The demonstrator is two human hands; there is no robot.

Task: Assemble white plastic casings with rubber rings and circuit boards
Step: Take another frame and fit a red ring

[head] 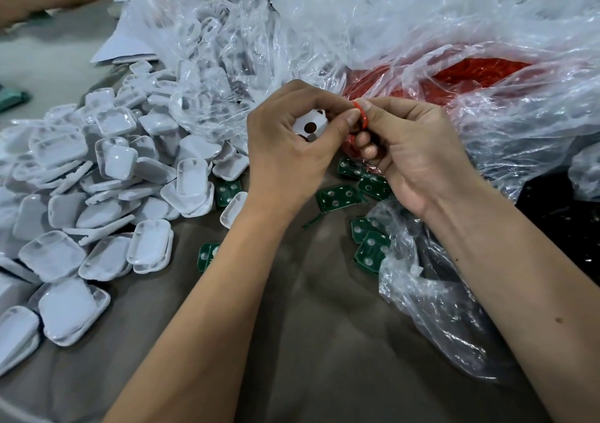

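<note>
Left hand (285, 150) grips a white casing (310, 124); right hand (412, 153) pinches a red ring (363, 116) against it. Green boards (337, 197) lie just below the casing.

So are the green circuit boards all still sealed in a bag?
No, several green circuit boards lie loose on the table.

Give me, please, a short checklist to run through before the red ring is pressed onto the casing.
1. White casing held in left hand: ok.
2. Red rubber ring pinched by right hand: ok.
3. Ring lined up with a casing hole: cannot tell, fingers hide it.
4. Only one ring pinched: cannot tell; more red shows below the fingers.
5. Green circuit boards lying near the hands: ok.
6. Spare rings in the bag: ok.
</note>
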